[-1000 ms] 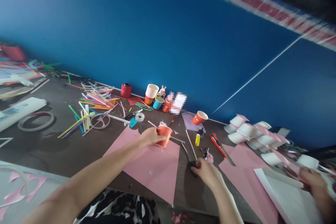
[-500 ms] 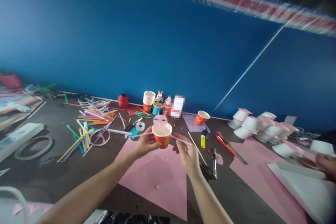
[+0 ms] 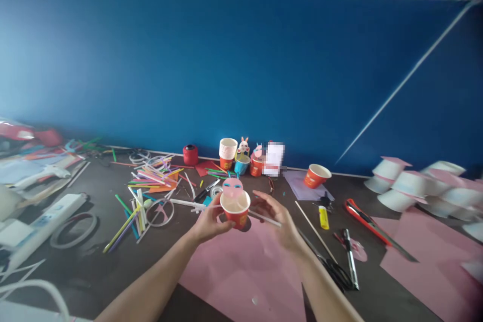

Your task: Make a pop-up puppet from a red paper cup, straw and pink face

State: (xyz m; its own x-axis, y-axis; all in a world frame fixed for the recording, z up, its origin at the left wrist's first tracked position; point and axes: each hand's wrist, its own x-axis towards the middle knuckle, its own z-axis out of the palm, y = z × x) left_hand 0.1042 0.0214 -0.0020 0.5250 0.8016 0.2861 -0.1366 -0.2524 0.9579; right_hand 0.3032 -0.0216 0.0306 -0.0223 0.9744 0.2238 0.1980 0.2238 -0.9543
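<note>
A red paper cup [image 3: 237, 219] with a pale rim is in my left hand [image 3: 209, 226], whose thumb and fingers are closed around its left side. A pink paper face [image 3: 233, 188] with blue eyes and blue antennae rises from the cup's far edge. Out of the cup's right side sticks a thin white strip [image 3: 266, 218], slanting toward my right hand [image 3: 279, 219]. That hand is beside the cup with its fingers apart, not gripping the cup. Beneath both hands lies a pink paper sheet [image 3: 249, 266].
Colourful sticks [image 3: 151, 176] are heaped on the left, near a power strip [image 3: 49, 226]. Stacked cups [image 3: 228, 148] and decorated cups stand by the blue wall. To the right lie a red utility knife [image 3: 366, 219], black scissors [image 3: 332, 266], a marker [image 3: 350, 261] and white cup shapes [image 3: 403, 188].
My right hand has loosened from the white strip and its fingers have spread. The left hand still holds the cup. The view has tilted and shifted left; another person's hand at right left view.
</note>
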